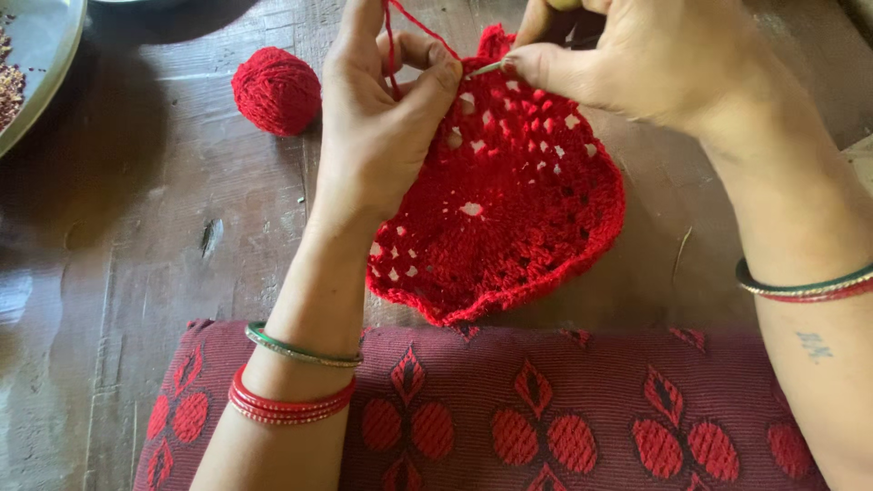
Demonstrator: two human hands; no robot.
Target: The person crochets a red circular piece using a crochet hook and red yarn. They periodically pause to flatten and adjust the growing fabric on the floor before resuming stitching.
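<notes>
A round red crochet piece [509, 218] hangs over a wooden table, held at its upper edge. My left hand [377, 127] pinches that edge, with the red yarn strand [393, 36] running over its fingers. My right hand [637, 59] grips a thin metal crochet hook [488, 67] whose tip pokes into the piece's top edge beside my left thumb. A red yarn ball [275, 89] lies on the table just left of my left hand. Both wrists wear green and red bangles.
The dark wooden table [136, 236] has worn planks. A maroon cloth with red leaf patterns [546, 418] covers the near edge under my forearms. A metal plate's rim [50, 64] with some reddish grains shows at the top left corner.
</notes>
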